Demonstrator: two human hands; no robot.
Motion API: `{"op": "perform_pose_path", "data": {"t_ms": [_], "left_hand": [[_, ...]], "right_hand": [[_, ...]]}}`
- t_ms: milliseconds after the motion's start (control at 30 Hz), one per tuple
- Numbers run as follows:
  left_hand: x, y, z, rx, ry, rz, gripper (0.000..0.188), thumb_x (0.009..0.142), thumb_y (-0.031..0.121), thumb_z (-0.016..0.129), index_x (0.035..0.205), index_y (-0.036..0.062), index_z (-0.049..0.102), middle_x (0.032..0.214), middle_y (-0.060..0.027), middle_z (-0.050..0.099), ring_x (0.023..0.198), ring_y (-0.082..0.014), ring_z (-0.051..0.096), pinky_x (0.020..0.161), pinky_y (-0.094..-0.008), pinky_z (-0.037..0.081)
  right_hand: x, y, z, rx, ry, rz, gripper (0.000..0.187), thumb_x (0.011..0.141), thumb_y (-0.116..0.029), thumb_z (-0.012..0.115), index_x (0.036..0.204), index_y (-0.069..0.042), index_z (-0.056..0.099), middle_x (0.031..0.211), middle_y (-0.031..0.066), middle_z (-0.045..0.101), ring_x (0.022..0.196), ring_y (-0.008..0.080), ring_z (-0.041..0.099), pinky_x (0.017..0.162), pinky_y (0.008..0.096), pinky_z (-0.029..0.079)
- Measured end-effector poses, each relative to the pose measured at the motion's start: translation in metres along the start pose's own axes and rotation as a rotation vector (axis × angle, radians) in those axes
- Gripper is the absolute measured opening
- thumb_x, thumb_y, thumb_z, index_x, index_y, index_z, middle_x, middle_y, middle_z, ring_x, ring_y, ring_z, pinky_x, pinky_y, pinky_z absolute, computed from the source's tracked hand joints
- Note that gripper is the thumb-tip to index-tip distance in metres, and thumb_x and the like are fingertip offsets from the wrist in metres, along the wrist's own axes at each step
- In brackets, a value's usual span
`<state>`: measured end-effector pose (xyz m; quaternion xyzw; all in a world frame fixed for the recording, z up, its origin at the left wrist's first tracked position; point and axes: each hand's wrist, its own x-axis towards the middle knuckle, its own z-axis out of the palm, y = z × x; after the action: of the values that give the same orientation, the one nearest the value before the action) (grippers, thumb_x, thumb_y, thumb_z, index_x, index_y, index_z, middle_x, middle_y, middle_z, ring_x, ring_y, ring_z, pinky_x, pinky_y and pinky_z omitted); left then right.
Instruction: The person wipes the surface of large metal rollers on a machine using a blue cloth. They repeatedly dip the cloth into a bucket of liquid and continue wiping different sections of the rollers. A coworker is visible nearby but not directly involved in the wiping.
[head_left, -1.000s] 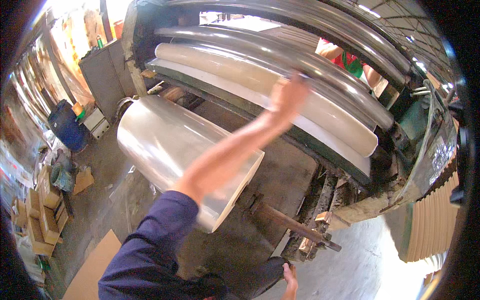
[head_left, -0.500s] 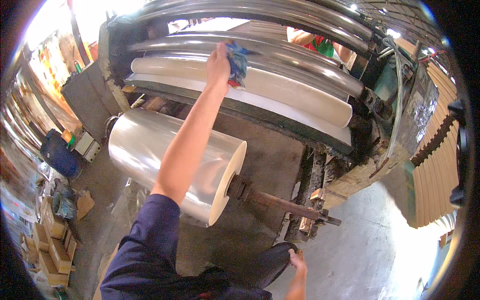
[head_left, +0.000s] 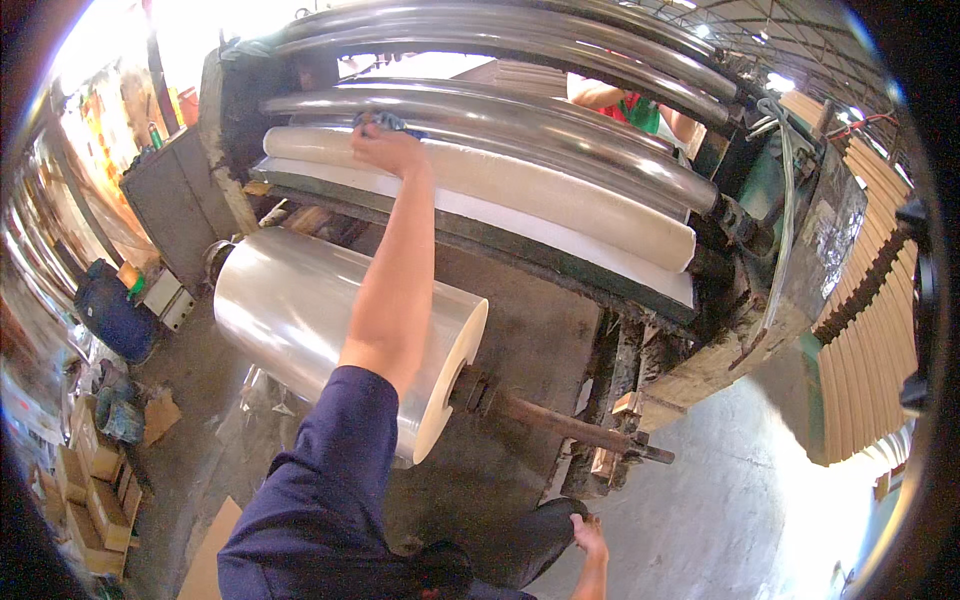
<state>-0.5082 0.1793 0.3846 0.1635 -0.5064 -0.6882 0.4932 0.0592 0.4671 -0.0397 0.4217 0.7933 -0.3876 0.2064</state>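
My left hand (head_left: 388, 150) reaches forward with its fingers closed on a crumpled blue cloth (head_left: 398, 124). It presses the cloth near the seam between a shiny metal roller (head_left: 560, 132) and the pale, cream-coloured roller (head_left: 560, 200) below it. Most of the cloth is hidden behind my fingers. Under my left forearm lies a large roll of glossy silvery film (head_left: 300, 300) on a rusty shaft (head_left: 560, 424). My right hand (head_left: 590, 537) rests by my dark-trousered knee, fingers loosely apart and holding nothing.
More metal rollers (head_left: 480, 45) span the machine above. Behind them another person's arm (head_left: 595, 93) shows. Stacked brown board (head_left: 865, 370) stands at the right. Cardboard boxes (head_left: 95, 500) and a dark blue drum (head_left: 112, 315) sit at the left. The shaft's end juts out at the right.
My left hand has moved left and lower along the rollers with the blue cloth, which now shows less. My right hand stays by my knee, its fingers slightly shifted.
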Motion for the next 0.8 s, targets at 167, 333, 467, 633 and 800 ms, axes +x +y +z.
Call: {"op": "perform_pose_path", "data": {"t_ms": [167,333,467,633,800], "left_hand": [[0.003,-0.035,-0.018,0.764,-0.289,0.604,0.038,0.092,0.028,0.048,0.121,0.0028,0.045,0.124,-0.0217,0.042,0.122,-0.0428,0.038,0.102,-0.0507,0.033],[0.035,-0.034,-0.061,0.813,-0.849,0.830,0.072,0.077,0.032,0.060,0.138,0.0030,0.035,0.140,-0.0251,0.028,0.126,-0.0481,0.034,0.101,-0.0510,0.038],[0.058,-0.022,-0.071,0.805,-1.025,1.098,0.069,0.081,0.032,0.066,0.136,0.0002,0.038,0.139,-0.0278,0.027,0.119,-0.0481,0.042,0.101,-0.0456,0.039],[0.053,-0.036,-0.061,0.762,-0.812,1.119,0.049,0.085,0.030,0.063,0.126,0.0047,0.053,0.134,-0.0200,0.033,0.112,-0.0430,0.046,0.092,-0.0484,0.045],[0.014,-0.031,-0.047,0.788,-0.541,0.990,0.031,0.086,0.022,0.058,0.110,0.0045,0.060,0.122,-0.0196,0.046,0.107,-0.0404,0.051,0.088,-0.0481,0.047]], "right_hand": [[0.012,0.010,0.006,-0.146,0.075,-0.124,0.071,0.085,-0.049,0.046,0.130,0.006,0.042,0.136,0.0268,0.039,0.097,0.0370,0.060,0.068,0.0388,0.054],[0.011,0.007,0.001,-0.069,-0.043,-0.101,0.069,0.085,-0.049,0.047,0.128,0.006,0.045,0.131,0.0236,0.043,0.097,0.0344,0.060,0.062,0.0384,0.055],[0.003,-0.005,-0.008,-0.049,-0.099,-0.096,0.070,0.085,-0.049,0.047,0.128,0.006,0.045,0.132,0.0231,0.042,0.098,0.0354,0.060,0.060,0.0379,0.056],[0.014,0.004,-0.001,-0.067,-0.046,-0.135,0.072,0.085,-0.049,0.048,0.129,0.007,0.043,0.136,0.0244,0.038,0.100,0.0380,0.059,0.060,0.0385,0.057],[0.035,0.034,0.014,-0.081,-0.001,-0.026,0.071,0.084,-0.048,0.049,0.130,0.006,0.043,0.137,0.0263,0.037,0.099,0.0399,0.060,0.060,0.0401,0.057]]}}
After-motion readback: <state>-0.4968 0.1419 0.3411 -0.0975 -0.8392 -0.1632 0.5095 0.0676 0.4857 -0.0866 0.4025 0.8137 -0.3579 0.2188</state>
